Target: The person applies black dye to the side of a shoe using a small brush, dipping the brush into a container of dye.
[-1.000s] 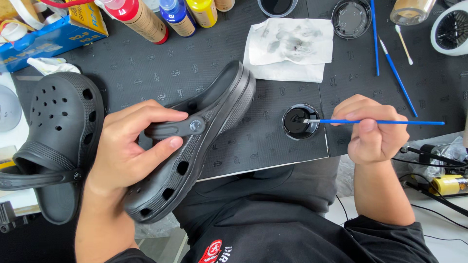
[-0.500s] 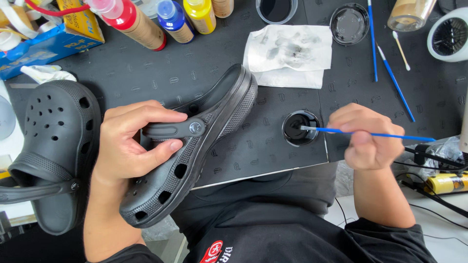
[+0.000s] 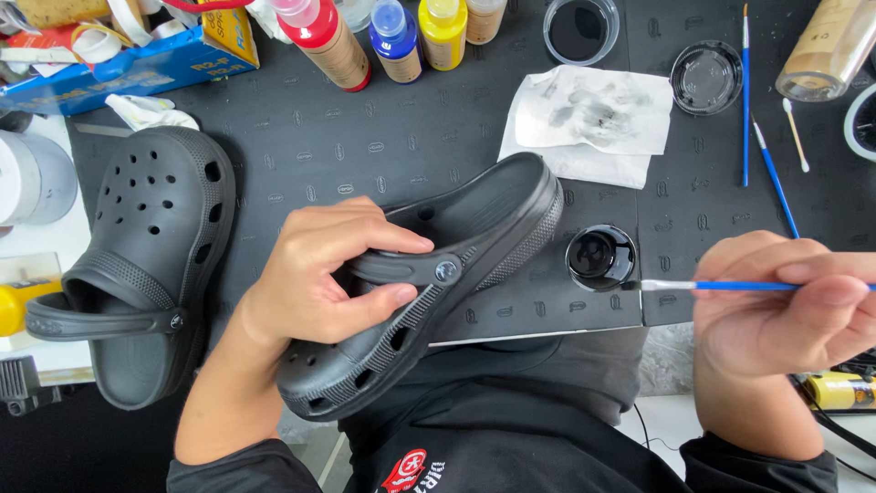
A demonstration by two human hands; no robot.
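The right hand [image 3: 785, 306], fingers pressed together, pinches a thin blue paintbrush [image 3: 730, 286] near the right edge of the view. The brush lies level and points left, its tip just beside the rim of a small round pot of black paint [image 3: 600, 256]; whether it touches the rim cannot be told. The left hand [image 3: 315, 274] grips a black clog [image 3: 438, 301] tilted on its side over the person's lap, thumb and fingers wrapped around the heel strap [image 3: 411, 267] and upper edge. The clog sits well to the left of the brush hand, with the paint pot between them.

A loaded tip carried across that gap could drip on the dark work mat [image 3: 365, 155] or on the person's dark clothing, and the open pot near the mat's edge could be knocked by the clog's toe.

A second black clog [image 3: 146, 265] lies flat at the left. Farther back are a stained paper towel [image 3: 593, 123], spare brushes [image 3: 745, 91] and paint bottles [image 3: 392, 36].
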